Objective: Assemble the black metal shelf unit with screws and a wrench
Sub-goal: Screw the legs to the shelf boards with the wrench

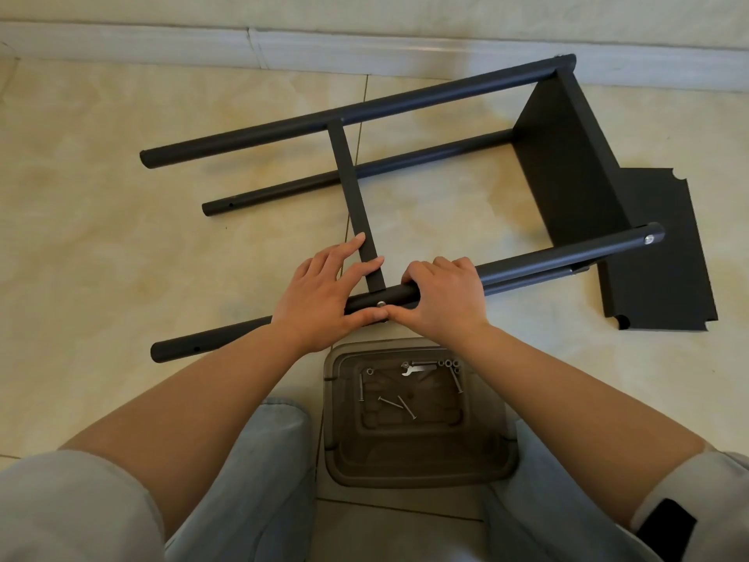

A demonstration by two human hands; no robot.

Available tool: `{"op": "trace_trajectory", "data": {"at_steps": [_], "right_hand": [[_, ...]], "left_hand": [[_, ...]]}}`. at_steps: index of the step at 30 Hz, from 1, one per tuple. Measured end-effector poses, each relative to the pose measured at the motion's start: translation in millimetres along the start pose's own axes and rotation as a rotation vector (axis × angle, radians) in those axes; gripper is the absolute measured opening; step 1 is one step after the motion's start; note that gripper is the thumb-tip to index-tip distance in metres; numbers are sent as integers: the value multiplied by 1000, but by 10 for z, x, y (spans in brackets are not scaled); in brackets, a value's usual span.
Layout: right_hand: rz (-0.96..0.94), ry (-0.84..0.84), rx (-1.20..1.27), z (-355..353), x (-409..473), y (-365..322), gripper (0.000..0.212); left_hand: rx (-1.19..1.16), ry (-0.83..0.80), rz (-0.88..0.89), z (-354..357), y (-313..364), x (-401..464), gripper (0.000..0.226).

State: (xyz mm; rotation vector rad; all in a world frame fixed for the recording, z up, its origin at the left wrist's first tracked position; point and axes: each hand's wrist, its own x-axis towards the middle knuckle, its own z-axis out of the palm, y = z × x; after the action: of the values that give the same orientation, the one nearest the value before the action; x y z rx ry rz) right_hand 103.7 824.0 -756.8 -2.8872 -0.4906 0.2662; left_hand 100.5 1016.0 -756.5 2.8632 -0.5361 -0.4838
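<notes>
While the half-built black shelf unit (405,168) lies on its side on the tiled floor (101,237), the person kneels close to it and works on the pole nearest to them (547,257). Their left hand (324,294) lies flat, with straight fingers pressing on the thin flat crossbar (352,184) and the thumb down by the pole, likely to keep the bar's hole lined up with the hole in the pole. Their right hand (441,294) curls its fingers over the top of that pole and grips it, so the pole cannot roll. Both thumbs meet at a small silver screw head (381,304) where the bar joins the pole, so I think they are pushing or turning that screw in by finger before any tool is used. One shelf panel (567,164) is already fixed between the poles at the far end, and a silver bolt (649,238) shows at that end of the near pole. A second flat panel (656,253) waits loose on the floor beside it, near at hand for a later step. A clear plastic tray (336,440) sits between the person's knees, so the spare screws (395,403) and the small wrench (417,367) stay together and easy to reach. The wrench lies untouched in the tray. I can see no brand, label or writing anywhere.
</notes>
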Motion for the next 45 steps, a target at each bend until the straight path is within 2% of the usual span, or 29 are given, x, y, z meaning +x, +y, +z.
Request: {"op": "trace_trajectory", "data": {"at_steps": [6,9,11,13,15,18,21,25,29,45], "right_hand": [[-60,-35,40,98,-153,-103,48],[-183,204,140,188,-273,-105,30],[-398,346,158,255,-366,-104,17],[-632,261,143,365,-490,-128,14],[-701,-13,136,481,-619,-165,15],[-562,-387,74,690,-712,-193,26],[-485,-518,10,814,-678,-249,37],[-468,-536,-11,950,-569,-437,47],[-430,-551,-41,1063,-512,-537,46],[-337,-555,-101,1074,-485,-519,43]], "left_hand": [[-8,-8,38,14,-94,-168,80],[-5,-18,41,26,-128,-197,78],[-15,-25,44,19,-130,-196,77],[-32,-15,46,10,-134,-196,77],[-44,-7,45,14,-133,-200,74],[-42,-16,37,27,-126,-197,72],[-45,-16,27,14,-128,-198,71],[-35,-14,17,-14,-99,-211,70],[-15,-24,18,-9,-90,-205,60],[-4,-30,15,-6,-83,-207,60]]}}
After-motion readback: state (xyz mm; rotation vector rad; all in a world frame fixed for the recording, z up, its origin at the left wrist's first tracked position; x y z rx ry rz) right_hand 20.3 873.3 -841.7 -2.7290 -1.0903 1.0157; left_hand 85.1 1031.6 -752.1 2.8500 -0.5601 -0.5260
